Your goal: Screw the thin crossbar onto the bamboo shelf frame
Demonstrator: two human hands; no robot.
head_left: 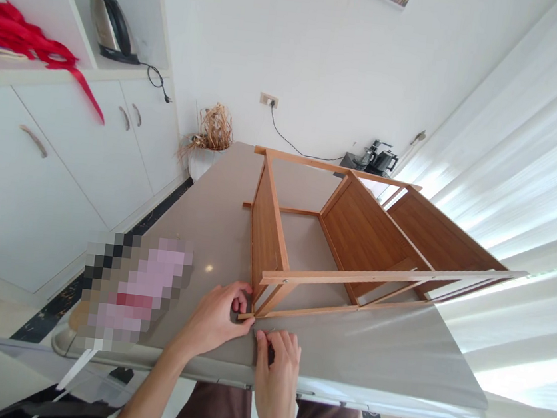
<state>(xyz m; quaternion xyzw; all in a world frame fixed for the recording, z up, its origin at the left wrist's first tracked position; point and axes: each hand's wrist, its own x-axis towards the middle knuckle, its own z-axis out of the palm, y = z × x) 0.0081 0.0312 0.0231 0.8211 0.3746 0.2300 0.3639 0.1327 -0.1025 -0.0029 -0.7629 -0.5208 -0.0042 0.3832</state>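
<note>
Nearest, the right hand (279, 357) seems to pinch a small piece (255, 332), unidentifiable; the left hand (219, 313) has its grip on a near corner of the rack (370, 236), sideways on the desk (382, 355). Panels and rails look joined; that corner seems unfinished.

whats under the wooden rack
Under the wooden rack is the grey tabletop, which shows through the gaps in the frame. The parts hidden behind its brown panels cannot be seen.
</note>
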